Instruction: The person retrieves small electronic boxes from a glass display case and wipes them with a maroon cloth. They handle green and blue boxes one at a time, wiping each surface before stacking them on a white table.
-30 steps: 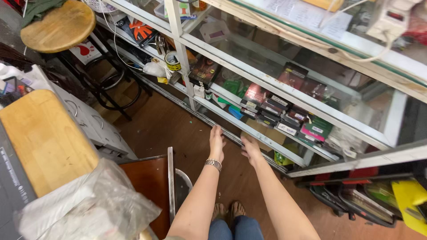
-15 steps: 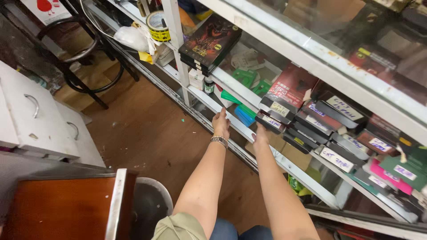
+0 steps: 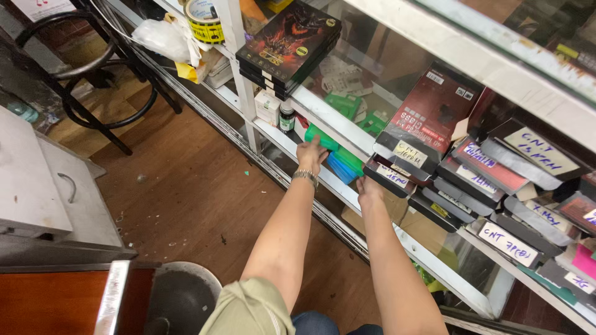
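My left hand (image 3: 311,153), with a metal watch (image 3: 305,177) on the wrist, reaches into the lower shelf of a glass display cabinet (image 3: 397,37). Its fingers rest on a stack of green and blue flat boxes (image 3: 338,160); a firm grip cannot be told. My right hand (image 3: 370,190) lies at the front shelf rail, just below a row of dark flat boxes with white labels (image 3: 397,170). Its fingertips are hidden behind the rail and boxes.
A small dark bottle (image 3: 286,116) and a white carton (image 3: 268,107) stand left of my left hand. Black game-style boxes (image 3: 288,43) sit on the shelf above. A black stool frame (image 3: 93,74), grey metal drawers (image 3: 49,186) and a round bin (image 3: 180,298) stand on the wooden floor.
The view has closed in on the lower shelf. Both hands have moved forward from the cabinet front onto the shelf, the left onto the green and blue boxes.
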